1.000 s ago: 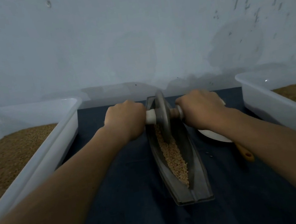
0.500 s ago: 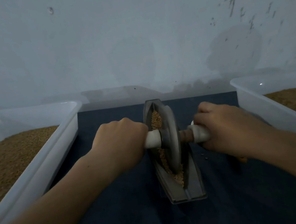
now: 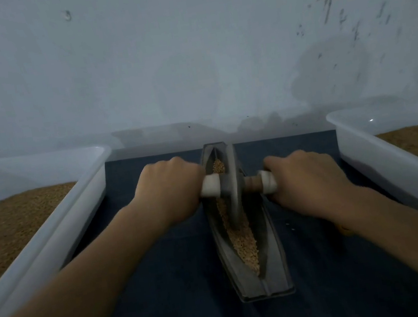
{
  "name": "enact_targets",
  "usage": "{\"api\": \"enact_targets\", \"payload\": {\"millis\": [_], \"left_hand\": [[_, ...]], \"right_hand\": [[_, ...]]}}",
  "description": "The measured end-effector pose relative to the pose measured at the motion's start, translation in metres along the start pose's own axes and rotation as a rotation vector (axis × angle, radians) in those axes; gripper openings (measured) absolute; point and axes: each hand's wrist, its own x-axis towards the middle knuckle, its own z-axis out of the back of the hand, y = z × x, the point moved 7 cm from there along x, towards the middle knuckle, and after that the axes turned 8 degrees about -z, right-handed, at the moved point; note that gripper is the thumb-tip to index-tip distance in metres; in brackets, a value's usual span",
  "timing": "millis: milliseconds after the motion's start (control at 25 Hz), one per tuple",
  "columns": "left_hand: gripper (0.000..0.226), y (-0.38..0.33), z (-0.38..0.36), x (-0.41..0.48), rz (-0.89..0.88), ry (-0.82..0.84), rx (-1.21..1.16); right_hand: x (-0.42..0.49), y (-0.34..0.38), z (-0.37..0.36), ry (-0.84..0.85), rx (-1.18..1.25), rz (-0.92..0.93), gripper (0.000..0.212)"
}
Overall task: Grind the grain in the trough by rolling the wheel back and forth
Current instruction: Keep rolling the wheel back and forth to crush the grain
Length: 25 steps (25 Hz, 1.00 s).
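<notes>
**Two fists, one wheel, grain waiting on the near side**

I hold the single wheel point(image 3: 233, 182) at the middle of the dark-covered counter point(image 3: 169, 300). My left hand point(image 3: 171, 188) is curled round the left handle point(image 3: 211, 189) and my right hand point(image 3: 305, 176) round the right handle point(image 3: 268, 184), fingers wrapped closed on both. The wheel stands upright in the one trough point(image 3: 274, 257), past its middle toward the counter's far edge. The trough's long axis runs from me to the wall, the axle lies across it, and both hands are equally near. Most grain point(image 3: 241, 237) shows on the wheel's near side, so I judge the next stroke comes toward me. Two tubs flank the trough, the left tub point(image 3: 92, 181) and the right tub point(image 3: 363, 146).
</notes>
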Motion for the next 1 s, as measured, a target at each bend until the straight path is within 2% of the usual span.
{"api": "enact_targets", "payload": {"millis": [120, 240, 440, 560, 640, 800, 880, 1000], "left_hand": [[0.026, -0.003, 0.011, -0.032, -0.023, -0.008, -0.080], [0.023, -0.002, 0.011, -0.032, -0.027, 0.030, -0.118], [0.020, 0.014, -0.015, 0.018, 0.056, 0.146, -0.053], [0.019, 0.020, -0.014, 0.037, 0.055, 0.138, -0.039], [0.018, 0.016, -0.011, 0.024, 0.041, 0.146, -0.054], [0.014, -0.001, -0.001, -0.026, -0.025, 0.085, -0.075], [0.014, -0.004, 0.006, -0.031, -0.053, 0.039, -0.045], [0.012, -0.001, -0.006, -0.019, -0.003, 0.055, -0.024]], "right_hand": [[-0.024, 0.004, 0.021, -0.068, -0.098, 0.092, 0.051], [-0.024, 0.003, 0.024, -0.059, -0.147, 0.075, 0.049], [0.026, 0.001, -0.008, 0.088, -0.012, -0.026, 0.027], [0.048, 0.003, -0.015, 0.180, 0.008, -0.075, 0.015], [0.037, 0.002, -0.008, 0.128, -0.012, -0.064, 0.022], [-0.017, 0.006, 0.020, -0.084, -0.113, 0.078, 0.052], [-0.026, 0.003, 0.026, -0.083, -0.127, 0.083, 0.054], [-0.013, 0.002, 0.012, -0.037, -0.144, 0.048, 0.052]]}}
